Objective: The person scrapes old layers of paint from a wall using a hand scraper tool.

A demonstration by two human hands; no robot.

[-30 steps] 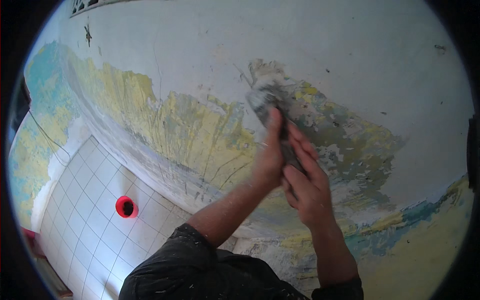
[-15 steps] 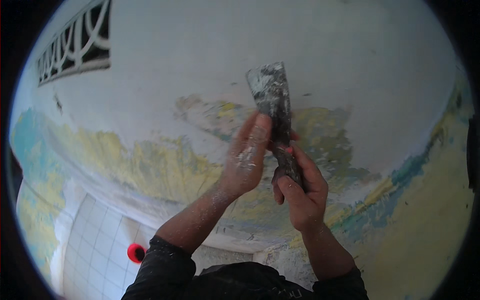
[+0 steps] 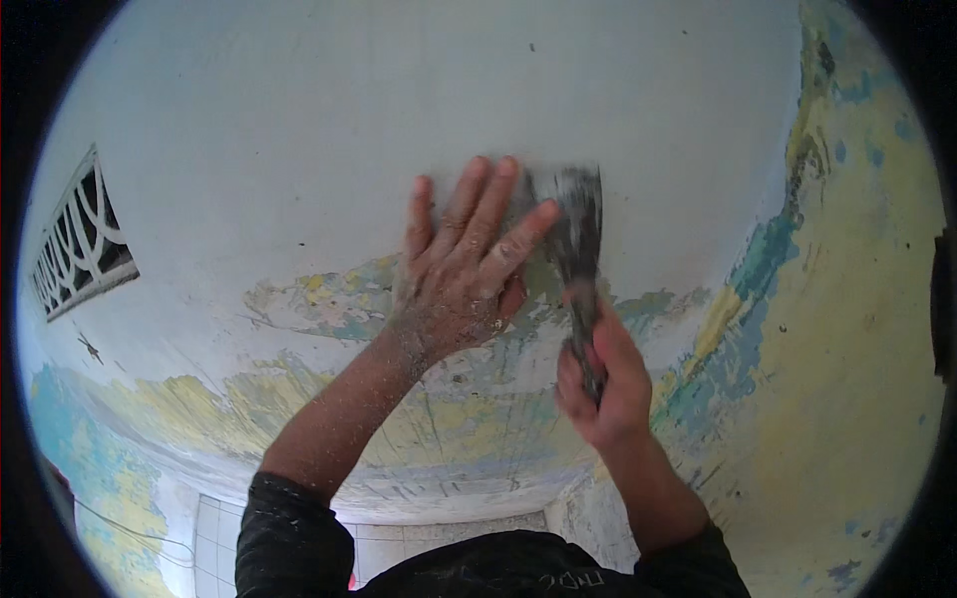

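My right hand is closed round the handle of a wide putty knife. Its flat, dark blade points up, is streaked with pale residue and looks slightly smeared by motion. Beside the blade, my left hand lies with fingers spread against the white upper part of the wall. The forefinger of that hand reaches to the blade's left edge; whether it touches the blade I cannot tell. Pale dust specks the left hand and forearm. Below both hands runs a rough band of yellow and green paint with ragged edges.
A white grille opening is set in the wall at the left. On the right, a corner leads to a yellow wall with blue-green patches. A thin cable hangs at lower left, above pale floor tiles.
My left hand has left the putty knife's blade and now lies spread on the wall. The knife, still in my right hand, has turned more upright. The view has shifted up and right.
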